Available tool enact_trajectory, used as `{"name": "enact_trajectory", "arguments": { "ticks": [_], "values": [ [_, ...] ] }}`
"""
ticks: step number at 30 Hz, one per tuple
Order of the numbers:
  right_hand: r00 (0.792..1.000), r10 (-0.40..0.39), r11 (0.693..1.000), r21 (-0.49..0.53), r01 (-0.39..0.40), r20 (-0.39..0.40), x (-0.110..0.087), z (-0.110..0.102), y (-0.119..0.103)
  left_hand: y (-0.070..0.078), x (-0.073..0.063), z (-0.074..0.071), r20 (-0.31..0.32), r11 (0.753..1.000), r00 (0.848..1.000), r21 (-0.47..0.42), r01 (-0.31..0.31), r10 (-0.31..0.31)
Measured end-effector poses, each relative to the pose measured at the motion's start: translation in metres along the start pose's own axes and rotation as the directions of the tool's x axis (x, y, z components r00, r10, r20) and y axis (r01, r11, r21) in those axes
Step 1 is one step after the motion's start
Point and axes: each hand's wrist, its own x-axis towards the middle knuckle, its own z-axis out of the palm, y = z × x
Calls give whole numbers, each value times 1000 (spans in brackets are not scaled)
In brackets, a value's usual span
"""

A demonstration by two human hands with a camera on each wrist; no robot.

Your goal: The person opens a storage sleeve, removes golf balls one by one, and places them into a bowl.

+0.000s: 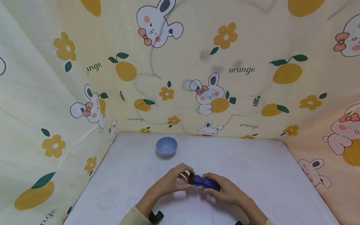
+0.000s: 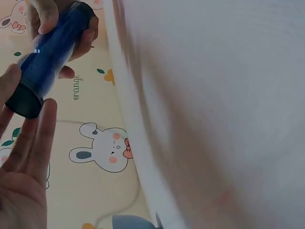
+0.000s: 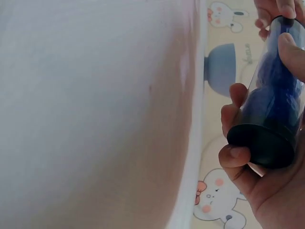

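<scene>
A clear tube [image 1: 202,182] with dark end caps and blue balls inside is held between both hands, just over the table. My right hand [image 1: 227,189] grips its right end, fingers and thumb wrapped round the side; in the right wrist view the dark cap [image 3: 262,147] shows by the curled fingers. At the other end, my left hand [image 1: 175,178] has its thumb and fingers about the left cap [image 2: 24,101]. In the left wrist view the thumb lies on one side of that cap, with longer fingers on the other.
A light blue bowl [image 1: 166,153] stands at the back of the white table [image 1: 239,165], left of centre. Cloth walls [image 1: 180,62] printed with rabbits, oranges and flowers rise behind and at both sides. Black wrist straps [image 1: 155,217] show near the sleeves.
</scene>
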Motion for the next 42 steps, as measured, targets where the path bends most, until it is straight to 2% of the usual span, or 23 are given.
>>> {"name": "enact_trajectory", "arguments": {
  "ticks": [3, 7, 13, 18, 25, 31, 39, 42],
  "values": [
    [999, 24, 1000, 18, -25, 26, 0, -1, 0, 1, -1, -2, 18, 998, 999, 32, -45, 44],
    [997, 52, 998, 24, -54, 56, 0, -3, -1, 2, -1, -2, 23, 996, 998, 54, -66, 65],
    [999, -4, 998, 62, 1, 49, -1, -5, 1, 5, -1, -1, 44, 997, 996, 9, -81, 80],
    [997, -21, 995, 96, 15, 68, -2, -5, 2, 7, 1, -4, 64, 999, 997, -31, -43, 45],
    [999, 13, 1000, -1, -13, 38, -1, -2, -1, 4, 2, -2, 40, 999, 999, -52, 10, -8],
    [1000, 16, 1000, -11, -16, 14, 1, -2, -4, 5, 1, -2, 13, 999, 1000, -36, 20, -20],
    [996, 50, 998, 22, -51, 78, 2, 0, -2, 3, -1, -7, 76, 993, 995, -93, 68, -61],
    [997, 35, 999, 16, -36, 74, 2, 0, -2, 2, -2, -7, 69, 994, 996, -93, 62, -55]
  ]
}}
